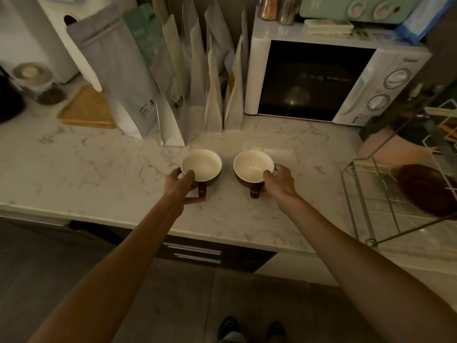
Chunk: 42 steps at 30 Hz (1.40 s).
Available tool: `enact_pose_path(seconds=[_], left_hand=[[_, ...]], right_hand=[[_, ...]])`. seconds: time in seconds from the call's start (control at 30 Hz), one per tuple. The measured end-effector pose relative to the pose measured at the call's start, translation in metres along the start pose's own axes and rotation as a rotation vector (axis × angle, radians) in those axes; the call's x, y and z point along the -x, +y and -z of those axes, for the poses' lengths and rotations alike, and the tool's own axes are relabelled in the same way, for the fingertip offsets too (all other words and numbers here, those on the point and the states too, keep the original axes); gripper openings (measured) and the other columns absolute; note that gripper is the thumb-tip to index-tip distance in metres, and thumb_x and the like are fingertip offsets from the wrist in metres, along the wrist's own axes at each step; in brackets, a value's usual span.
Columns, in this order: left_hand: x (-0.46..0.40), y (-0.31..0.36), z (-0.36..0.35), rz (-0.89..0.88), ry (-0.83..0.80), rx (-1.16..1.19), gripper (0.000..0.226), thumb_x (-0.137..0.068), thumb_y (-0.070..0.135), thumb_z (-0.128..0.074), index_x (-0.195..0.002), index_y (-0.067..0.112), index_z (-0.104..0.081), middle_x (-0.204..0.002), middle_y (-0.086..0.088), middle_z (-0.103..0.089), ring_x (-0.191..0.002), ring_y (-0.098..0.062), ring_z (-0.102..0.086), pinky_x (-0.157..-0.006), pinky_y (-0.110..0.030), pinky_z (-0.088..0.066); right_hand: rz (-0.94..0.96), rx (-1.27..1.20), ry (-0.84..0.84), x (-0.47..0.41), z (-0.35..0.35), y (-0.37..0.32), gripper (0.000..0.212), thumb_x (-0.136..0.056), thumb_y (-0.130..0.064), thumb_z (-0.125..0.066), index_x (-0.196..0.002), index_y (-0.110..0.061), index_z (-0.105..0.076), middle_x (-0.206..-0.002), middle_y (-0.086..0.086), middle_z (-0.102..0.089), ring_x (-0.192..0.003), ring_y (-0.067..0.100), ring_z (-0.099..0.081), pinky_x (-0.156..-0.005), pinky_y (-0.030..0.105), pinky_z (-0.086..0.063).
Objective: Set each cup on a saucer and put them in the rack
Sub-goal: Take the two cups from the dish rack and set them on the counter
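Observation:
Two brown cups with cream insides stand side by side on the marble counter, handles turned toward me. My left hand [181, 186] grips the left cup [201, 164], thumb over the rim and fingers by the handle. My right hand [278, 183] holds the right cup [252, 165] the same way. A brown saucer [425, 189] lies in the wire rack [356, 194] at the right edge of the counter.
Several tall paper bags [173, 78] stand behind the cups. A white microwave [329, 80] sits at the back right. A wooden board [86, 107] and a glass jar [37, 82] are at the back left. The counter's front edge runs just below my wrists.

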<state>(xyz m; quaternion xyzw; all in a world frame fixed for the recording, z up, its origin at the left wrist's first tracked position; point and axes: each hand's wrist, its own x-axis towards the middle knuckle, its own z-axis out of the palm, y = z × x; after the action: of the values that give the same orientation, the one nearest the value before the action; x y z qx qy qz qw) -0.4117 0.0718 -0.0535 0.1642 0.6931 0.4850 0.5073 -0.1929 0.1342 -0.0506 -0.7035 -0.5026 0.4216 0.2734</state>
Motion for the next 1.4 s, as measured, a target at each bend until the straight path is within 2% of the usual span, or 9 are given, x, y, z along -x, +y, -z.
enact_pose_path(seconds=[0.1, 0.23, 0.33, 0.4, 0.6, 0.77, 1.1, 1.27, 1.4], left_hand=[[-0.008, 0.005, 0.000, -0.002, 0.003, 0.006, 0.044, -0.093, 0.017, -0.052, -0.137, 0.015, -0.046, -0.126, -0.020, -0.052, -0.116, -0.037, -0.055, -0.060, -0.048, -0.059], [-0.018, 0.009, 0.002, -0.004, 0.015, 0.014, 0.043, -0.093, 0.018, -0.053, -0.135, 0.014, -0.047, -0.122, -0.018, -0.053, -0.115, -0.036, -0.056, -0.057, -0.046, -0.060], [-0.025, 0.012, 0.004, 0.006, 0.020, 0.017, 0.043, -0.094, 0.017, -0.053, -0.137, 0.014, -0.046, -0.121, -0.016, -0.052, -0.116, -0.036, -0.055, -0.058, -0.046, -0.060], [-0.030, 0.014, 0.005, 0.007, 0.028, 0.011, 0.044, -0.094, 0.017, -0.052, -0.138, 0.014, -0.045, -0.121, -0.017, -0.052, -0.116, -0.036, -0.055, -0.059, -0.047, -0.059], [-0.041, 0.019, 0.010, 0.001, 0.042, 0.001, 0.044, -0.094, 0.016, -0.051, -0.138, 0.013, -0.045, -0.130, -0.021, -0.050, -0.116, -0.036, -0.055, -0.061, -0.049, -0.059], [-0.050, 0.021, 0.011, 0.000, 0.058, -0.020, 0.045, -0.094, 0.017, -0.051, -0.139, 0.015, -0.045, -0.128, -0.021, -0.051, -0.112, -0.034, -0.056, -0.060, -0.049, -0.061], [-0.060, 0.021, 0.011, -0.014, 0.042, -0.007, 0.043, -0.093, 0.015, -0.050, -0.136, 0.015, -0.048, -0.095, -0.009, -0.057, -0.091, -0.024, -0.061, -0.052, -0.044, -0.061], [-0.059, 0.023, 0.012, -0.025, 0.062, -0.074, 0.051, -0.092, 0.017, -0.052, -0.142, 0.022, -0.041, -0.114, -0.011, -0.056, -0.098, -0.025, -0.059, -0.052, -0.039, -0.060], [-0.052, 0.022, 0.012, -0.138, 0.086, -0.263, 0.055, -0.094, 0.036, -0.049, -0.145, 0.024, -0.032, -0.132, -0.014, -0.052, -0.110, -0.032, -0.058, -0.065, -0.041, -0.057]], right_hand=[[0.008, 0.006, 0.010, -0.008, -0.008, -0.004, 0.041, -0.091, -0.019, -0.049, -0.130, -0.011, -0.057, -0.129, 0.013, -0.062, -0.111, 0.033, -0.062, -0.088, 0.046, -0.056], [0.006, -0.003, -0.007, -0.018, -0.020, -0.008, 0.042, -0.092, -0.020, -0.049, -0.132, -0.013, -0.056, -0.128, 0.012, -0.063, -0.104, 0.029, -0.061, -0.064, 0.028, -0.051], [-0.004, 0.005, -0.009, -0.023, -0.028, -0.014, 0.042, -0.091, -0.021, -0.049, -0.131, -0.012, -0.056, -0.129, 0.013, -0.063, -0.113, 0.032, -0.061, -0.091, 0.041, -0.054], [-0.016, 0.009, -0.008, -0.026, -0.033, -0.018, 0.043, -0.091, -0.020, -0.049, -0.132, -0.013, -0.056, -0.130, 0.013, -0.063, -0.115, 0.033, -0.061, -0.096, 0.045, -0.053], [-0.015, 0.020, -0.006, -0.034, -0.044, -0.026, 0.042, -0.090, -0.021, -0.050, -0.130, -0.013, -0.058, -0.127, 0.012, -0.064, -0.112, 0.032, -0.062, -0.090, 0.038, -0.053], [-0.021, 0.000, -0.008, -0.037, -0.051, -0.034, 0.040, -0.089, -0.021, -0.050, -0.127, -0.012, -0.058, -0.126, 0.013, -0.064, -0.112, 0.034, -0.062, -0.095, 0.047, -0.054], [-0.036, 0.009, -0.026, -0.042, -0.060, -0.041, 0.042, -0.091, -0.019, -0.049, -0.132, -0.012, -0.056, -0.129, 0.014, -0.063, -0.113, 0.034, -0.062, -0.092, 0.045, -0.055], [-0.027, 0.035, -0.055, -0.038, -0.058, -0.046, 0.044, -0.092, -0.020, -0.047, -0.135, -0.015, -0.053, -0.132, 0.012, -0.062, -0.115, 0.034, -0.061, -0.080, 0.038, -0.057], [-0.061, 0.013, -0.128, -0.035, -0.051, -0.050, 0.044, -0.094, -0.022, -0.043, -0.136, -0.010, -0.049, -0.131, 0.018, -0.061, -0.112, 0.040, -0.063, -0.095, 0.052, -0.052]])
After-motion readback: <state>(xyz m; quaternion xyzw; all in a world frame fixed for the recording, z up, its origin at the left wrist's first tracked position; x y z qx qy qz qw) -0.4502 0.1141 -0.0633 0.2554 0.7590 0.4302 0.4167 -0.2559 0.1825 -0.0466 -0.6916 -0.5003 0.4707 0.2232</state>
